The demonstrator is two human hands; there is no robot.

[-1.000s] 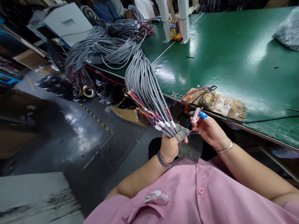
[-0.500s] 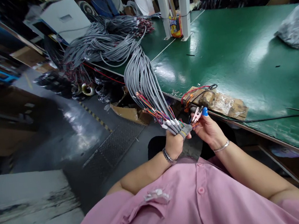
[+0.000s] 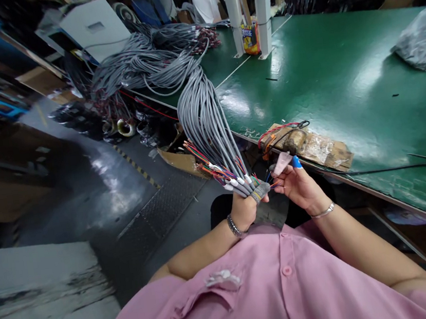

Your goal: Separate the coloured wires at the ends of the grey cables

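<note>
My left hand [image 3: 244,210] is closed round the ends of a thick bundle of grey cables [image 3: 208,121]. A grey wrap with a yellowish band [image 3: 260,192] covers its thumb. Beyond the white sleeves at the cable ends [image 3: 235,182], stripped coloured wires [image 3: 212,168] fan out. Just to the right, my right hand [image 3: 298,188] pinches a few thin coloured wires [image 3: 274,185] coming from the left hand. One of its fingertips wears a blue cover [image 3: 296,162]. Beside that is a pale pink piece [image 3: 283,162], whose kind I cannot make out.
A taped wooden block [image 3: 322,148] with red and black leads lies at the edge of the green table [image 3: 342,71]. More grey cables [image 3: 127,66] are heaped at the back left. White posts [image 3: 264,13] stand on the table. An open cardboard box [image 3: 180,161] sits below the cables.
My left hand has shifted slightly left and down with the cable ends. My right hand has moved a little right and turned, and the pink piece now shows broader. The coloured wires have swung left.
</note>
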